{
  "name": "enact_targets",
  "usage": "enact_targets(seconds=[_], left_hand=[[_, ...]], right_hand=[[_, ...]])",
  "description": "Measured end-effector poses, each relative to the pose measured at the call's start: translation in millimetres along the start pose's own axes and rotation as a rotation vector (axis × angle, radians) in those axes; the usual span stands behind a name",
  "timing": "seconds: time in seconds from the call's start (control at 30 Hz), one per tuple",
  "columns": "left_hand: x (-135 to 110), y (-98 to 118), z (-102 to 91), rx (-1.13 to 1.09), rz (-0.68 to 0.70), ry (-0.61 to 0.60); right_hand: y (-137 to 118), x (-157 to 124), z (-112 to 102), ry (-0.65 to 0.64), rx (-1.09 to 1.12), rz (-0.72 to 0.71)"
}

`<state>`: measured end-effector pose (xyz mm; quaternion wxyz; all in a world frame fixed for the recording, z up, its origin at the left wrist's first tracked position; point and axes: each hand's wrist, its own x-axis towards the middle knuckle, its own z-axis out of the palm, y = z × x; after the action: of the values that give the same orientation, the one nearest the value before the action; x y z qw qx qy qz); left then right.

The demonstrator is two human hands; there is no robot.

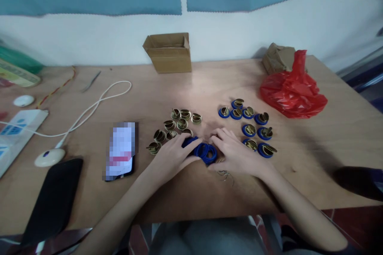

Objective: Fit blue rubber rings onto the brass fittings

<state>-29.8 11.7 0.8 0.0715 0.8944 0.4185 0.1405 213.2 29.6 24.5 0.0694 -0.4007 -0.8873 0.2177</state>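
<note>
In the middle of the table, a small pile of blue rings point(207, 152) lies between my hands. My left hand point(176, 149) rests over the pile's left side, its thumb and forefinger apart around the rings. From the right, my right hand point(231, 150) curves toward the same pile with thumb and fingers spread. Thin wire-like rings point(224, 173) lie beneath and in front of it. Several round brass-coloured pieces with raised flaps point(182, 123) sit beyond my left hand. Similar brass pieces with blue rims point(249, 130) are grouped beyond and right of my right hand.
An open cardboard box point(172, 59) stands against the wall. A tied red plastic bag point(295, 91) sits at the right, before a brown paper package point(278, 57). A lit phone point(121, 149), a black phone point(54, 197), a white cable point(89, 107) and a power strip point(22, 135) occupy the left.
</note>
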Motion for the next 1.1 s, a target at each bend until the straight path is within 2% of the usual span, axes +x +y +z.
enact_targets(seconds=[0.3, 0.47, 0.67, 1.1], left_hand=[[-1, -1, -0.3, -0.011, 0.0, 0.01], [-2, -2, -0.6, -0.034, 0.0, 0.019], [-2, -2, 0.9, -0.061, -0.003, 0.028], [-5, -5, 7.9, -0.163, -0.055, 0.032]], right_hand=[[-3, 2, 2, 0.001, 0.003, -0.048], [-8, 2, -5, -0.049, 0.028, 0.01], [-11, 0, -8, -0.068, 0.169, 0.067], [-8, 2, -6, 0.034, 0.416, 0.034]])
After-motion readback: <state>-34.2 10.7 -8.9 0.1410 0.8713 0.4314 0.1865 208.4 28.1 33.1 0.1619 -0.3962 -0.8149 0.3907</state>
